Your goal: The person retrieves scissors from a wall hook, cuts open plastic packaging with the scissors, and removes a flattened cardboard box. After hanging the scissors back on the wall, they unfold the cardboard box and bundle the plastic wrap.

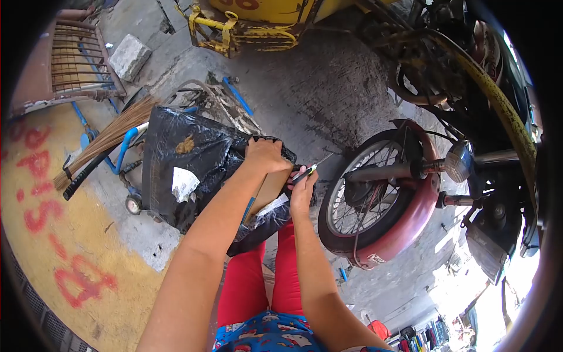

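My left hand is closed over the top edge of a brown cardboard box, its fingers bent onto the black plastic around it. A white label shows on the box's near side. Beside it, my right hand is closed around the dark and green handle of a thin-shafted tool that looks like a screwdriver. Its shaft points up and right, away from the box. Black plastic wrapping, crinkled and shiny, spreads left of the box, with a torn white paper on it.
A motorcycle's front wheel with a red fender stands close on my right. A straw broom and a small wheeled cart frame are at left. Further off are a concrete block, a rusty metal rack and a yellow vehicle.
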### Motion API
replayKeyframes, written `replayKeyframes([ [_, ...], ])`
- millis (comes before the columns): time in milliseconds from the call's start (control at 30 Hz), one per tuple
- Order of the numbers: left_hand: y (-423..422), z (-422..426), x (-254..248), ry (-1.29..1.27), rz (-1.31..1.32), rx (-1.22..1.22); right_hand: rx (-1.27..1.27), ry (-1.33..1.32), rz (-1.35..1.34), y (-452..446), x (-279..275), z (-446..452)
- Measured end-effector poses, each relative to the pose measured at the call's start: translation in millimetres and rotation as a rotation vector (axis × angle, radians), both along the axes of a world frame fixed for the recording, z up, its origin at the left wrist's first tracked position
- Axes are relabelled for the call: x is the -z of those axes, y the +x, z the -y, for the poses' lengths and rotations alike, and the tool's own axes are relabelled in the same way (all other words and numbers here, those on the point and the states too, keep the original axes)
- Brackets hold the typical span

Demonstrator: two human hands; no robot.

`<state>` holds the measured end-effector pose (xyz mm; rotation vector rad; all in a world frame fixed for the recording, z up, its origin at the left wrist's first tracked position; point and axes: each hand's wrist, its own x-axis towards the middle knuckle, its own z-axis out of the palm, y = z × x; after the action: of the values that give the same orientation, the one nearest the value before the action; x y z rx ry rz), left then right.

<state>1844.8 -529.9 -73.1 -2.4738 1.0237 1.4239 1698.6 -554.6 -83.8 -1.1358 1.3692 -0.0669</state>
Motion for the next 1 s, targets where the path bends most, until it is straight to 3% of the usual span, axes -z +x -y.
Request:
replayKeyframes([
  [67,0,-1,-1,0.007,-0.021,0.01,0.166,0.055,0.107,3,16,-11],
  [200,-2,-1,-4,0.014,-0.024,0.031,0.132,0.129,0.209,3,37,-6],
  [233,-3,-3,-3,0.018,-0.028,0.034,0.24,0.209,0.313,6,46,-9],
  [333,-2,-7,2,-0.065,0.007,0.013,0.205,0.254,0.295,5,48,-4],
  [400,2,-7,5,-0.053,-0.074,0.052,0.321,0.29,0.312,0,50,-4],
  [467,4,-8,7,-0.056,-0.115,0.044,0.355,0.493,0.487,-6,48,3],
  [767,-6,-22,11,-0.172,-0.077,0.03,0.046,0.544,-0.002,21,34,49],
  [1000,-3,-25,-2,-0.246,-0.149,0.006,0.067,0.458,0.018,12,58,42],
])
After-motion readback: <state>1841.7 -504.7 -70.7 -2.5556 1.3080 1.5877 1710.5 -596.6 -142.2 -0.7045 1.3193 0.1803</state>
